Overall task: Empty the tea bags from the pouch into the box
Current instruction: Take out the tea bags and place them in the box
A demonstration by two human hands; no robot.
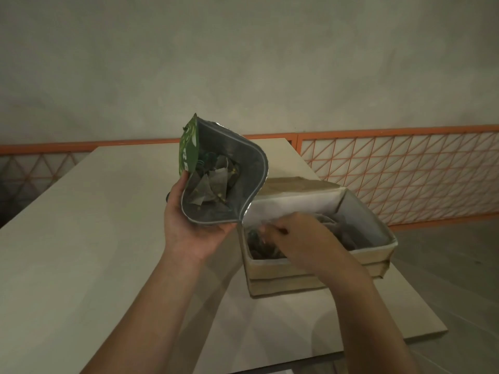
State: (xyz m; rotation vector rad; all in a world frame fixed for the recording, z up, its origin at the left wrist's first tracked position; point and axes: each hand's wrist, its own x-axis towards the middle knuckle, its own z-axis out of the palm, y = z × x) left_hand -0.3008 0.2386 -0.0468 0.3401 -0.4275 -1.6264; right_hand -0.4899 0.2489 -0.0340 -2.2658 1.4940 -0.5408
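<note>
Left hand (195, 233) cups green foil pouch (216, 182) from below at frame centre, fingers curled round its base, mouth gaping toward camera, probably so contents stay reachable. Pyramid mesh tea bags (213, 184) heaped inside, dull silver lining. Right hand (299, 236) lower right of centre, down inside box (310, 276), fingers curled; motion blur, cannot tell if pinching bag. More bags lie in box. Box: tan cardboard, white-lined, rectangular, lid flap back. Sits on pale matte desk (81, 225), touching pouch's corner.
</note>
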